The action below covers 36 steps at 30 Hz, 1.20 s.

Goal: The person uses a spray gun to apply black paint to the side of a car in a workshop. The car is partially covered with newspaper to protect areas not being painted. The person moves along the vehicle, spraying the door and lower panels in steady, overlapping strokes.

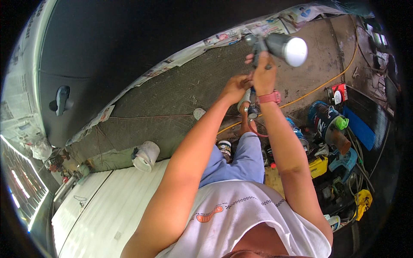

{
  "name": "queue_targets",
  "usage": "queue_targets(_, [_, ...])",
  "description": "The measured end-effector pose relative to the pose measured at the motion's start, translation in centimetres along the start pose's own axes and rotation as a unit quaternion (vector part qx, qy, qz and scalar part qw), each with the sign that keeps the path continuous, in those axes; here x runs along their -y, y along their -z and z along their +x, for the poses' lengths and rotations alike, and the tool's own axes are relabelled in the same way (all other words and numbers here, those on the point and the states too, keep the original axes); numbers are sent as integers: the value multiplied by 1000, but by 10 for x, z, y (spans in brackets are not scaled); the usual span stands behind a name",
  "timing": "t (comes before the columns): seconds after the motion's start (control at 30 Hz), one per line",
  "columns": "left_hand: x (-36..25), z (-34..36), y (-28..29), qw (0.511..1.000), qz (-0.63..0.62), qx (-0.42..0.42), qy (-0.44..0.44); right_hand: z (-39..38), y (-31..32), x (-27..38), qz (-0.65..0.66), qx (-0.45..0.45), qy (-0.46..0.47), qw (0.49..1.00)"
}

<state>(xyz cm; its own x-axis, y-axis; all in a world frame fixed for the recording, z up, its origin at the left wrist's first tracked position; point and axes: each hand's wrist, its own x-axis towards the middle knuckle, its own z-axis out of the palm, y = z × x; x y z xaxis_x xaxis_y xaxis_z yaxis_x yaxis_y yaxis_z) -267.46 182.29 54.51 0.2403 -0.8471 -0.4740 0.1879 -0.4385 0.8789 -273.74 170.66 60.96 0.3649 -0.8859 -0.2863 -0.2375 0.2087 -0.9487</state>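
Observation:
My right hand [264, 73], with a red watch [270, 97] on its wrist, is closed round the handle of a spray gun [257, 46]. The gun is tilted, and its dark cup [275, 44] with a bright white end points to the right. Just below, my left hand [236, 88] has its fingers pressed together against the base of my right hand; what they pinch is hidden. A hose fitting [253, 112] with a reddish hose hangs under both hands. Beyond the gun runs a dark car panel [112, 47], edged with newspaper masking [211, 42].
A door handle [63, 99] juts from the panel. To the left stand a white bucket [146, 155] and a white panelled surface [107, 202]. An orange hose [316, 88] crosses the floor. At right are a blue drum [322, 116], a blue stool [344, 163], a yellow container [319, 167] and several cans.

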Motion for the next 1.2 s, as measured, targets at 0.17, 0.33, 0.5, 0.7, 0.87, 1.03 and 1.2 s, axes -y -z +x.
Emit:
queue_targets(0.17, [29, -115, 54, 986, -92, -124, 70, -68, -94, -14, 34, 151, 42, 987])
queue_targets(0.33, [123, -258, 91, 925, -202, -244, 208, -124, -174, -24, -68, 188, 174, 964])
queue_targets(0.5, [251, -431, 91, 885, -14, -272, 378, -134, -212, -13, -48, 295, 108, 948])
queue_targets(0.7, [237, -470, 57, 873, 120, -208, 425, -75, -173, -32, -135, 203, 132, 961])
queue_targets(0.87, [211, -386, 40, 915, 98, -228, 317, -2, -63, -62, -88, 111, 87, 986])
queue_targets(1.03, [83, -270, 20, 943, 47, -198, 262, 42, 50, -15, -70, 22, 40, 997])
queue_targets(1.2, [58, -236, 10, 957, 41, -179, 223, 89, 135, 0, -47, -93, 41, 994])
